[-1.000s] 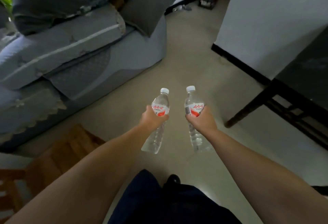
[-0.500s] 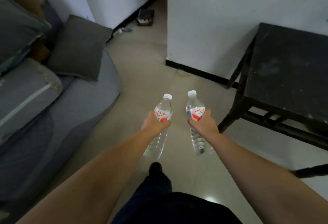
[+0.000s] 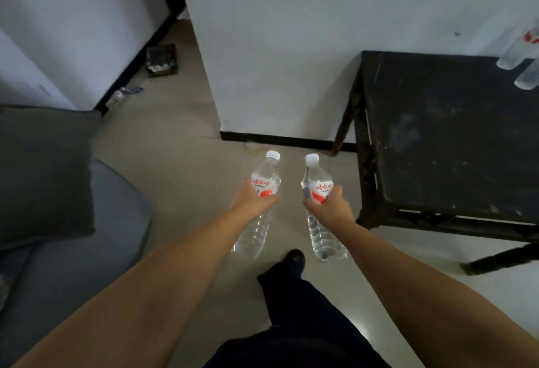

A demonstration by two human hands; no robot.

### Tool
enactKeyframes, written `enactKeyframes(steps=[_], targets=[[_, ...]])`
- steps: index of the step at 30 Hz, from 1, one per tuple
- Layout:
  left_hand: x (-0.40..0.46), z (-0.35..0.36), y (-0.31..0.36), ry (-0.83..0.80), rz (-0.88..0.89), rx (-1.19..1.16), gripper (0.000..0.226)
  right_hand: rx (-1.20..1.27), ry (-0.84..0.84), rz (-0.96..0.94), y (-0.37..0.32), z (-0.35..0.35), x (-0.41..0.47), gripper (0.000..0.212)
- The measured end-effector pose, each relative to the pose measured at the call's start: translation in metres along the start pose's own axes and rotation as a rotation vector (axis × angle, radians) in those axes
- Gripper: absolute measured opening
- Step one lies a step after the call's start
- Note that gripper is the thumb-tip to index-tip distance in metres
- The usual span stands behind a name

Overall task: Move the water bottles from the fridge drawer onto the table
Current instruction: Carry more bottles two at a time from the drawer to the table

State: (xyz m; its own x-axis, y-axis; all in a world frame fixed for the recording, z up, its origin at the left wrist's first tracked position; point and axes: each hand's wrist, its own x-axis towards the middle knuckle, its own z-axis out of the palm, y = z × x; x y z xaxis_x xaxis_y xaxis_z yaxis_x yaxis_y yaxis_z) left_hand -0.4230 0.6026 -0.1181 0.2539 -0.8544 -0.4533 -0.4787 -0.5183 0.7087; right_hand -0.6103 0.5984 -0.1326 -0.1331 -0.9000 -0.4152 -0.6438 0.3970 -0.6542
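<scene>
Left hand (image 3: 253, 199) grips bottle (image 3: 264, 183), right hand (image 3: 329, 207) grips second bottle (image 3: 316, 181). I'd swing right, stand both upright on bench (image 3: 437, 134).

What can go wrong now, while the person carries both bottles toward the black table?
1. Both hands are full: the left hand and right hand each grip a bottle, left bottle and right bottle, so neither could catch a slip.
2. Two bottles already stand at the far right of the black table; setting new ones close might topple them.
3. The table's near leg lies close to the walking path.
</scene>
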Motion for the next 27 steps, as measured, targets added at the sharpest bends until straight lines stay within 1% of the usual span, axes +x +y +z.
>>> enactKeyframes(steps=[5,8,9,10,12,13,15,19,23,25,27], targets=[[0.089,0.013,0.071,-0.068,0.075,-0.029,0.055,0.057,0.073,0.043,-0.025,-0.034,0.095,0.061],[0.134,0.018,0.112,-0.066,0.109,-0.007,0.037,0.081,0.082,0.050,-0.045,-0.063,0.142,0.061],[0.156,0.022,0.137,-0.048,0.123,-0.007,0.035,0.072,0.104,0.044,-0.055,-0.079,0.168,0.061],[0.169,0.025,0.150,-0.054,0.121,-0.014,0.038,0.063,0.124,0.040,-0.060,-0.090,0.183,0.060],[0.190,0.030,0.174,-0.071,0.110,-0.010,0.056,0.053,0.154,0.058,-0.067,-0.108,0.209,0.061],[0.202,0.037,0.189,-0.077,0.105,0.022,0.060,0.059,0.168,0.080,-0.067,-0.119,0.223,0.061],[0.221,0.051,0.210,-0.078,0.108,0.094,0.059,0.078,0.197,0.117,-0.064,-0.133,0.242,0.058],[0.263,0.090,0.259,-0.201,0.152,0.142,0.062,0.141,0.259,0.233,-0.050,-0.163,0.276,0.059],[0.297,0.128,0.304,-0.315,0.209,0.172,0.058,0.212,0.335,0.320,-0.033,-0.191,0.306,0.063],[0.318,0.149,0.324,-0.374,0.223,0.193,0.060,0.241,0.376,0.349,-0.028,-0.205,0.321,0.065],[0.343,0.171,0.349,-0.419,0.279,0.242,0.063,0.276,0.425,0.387,-0.025,-0.219,0.343,0.067]])
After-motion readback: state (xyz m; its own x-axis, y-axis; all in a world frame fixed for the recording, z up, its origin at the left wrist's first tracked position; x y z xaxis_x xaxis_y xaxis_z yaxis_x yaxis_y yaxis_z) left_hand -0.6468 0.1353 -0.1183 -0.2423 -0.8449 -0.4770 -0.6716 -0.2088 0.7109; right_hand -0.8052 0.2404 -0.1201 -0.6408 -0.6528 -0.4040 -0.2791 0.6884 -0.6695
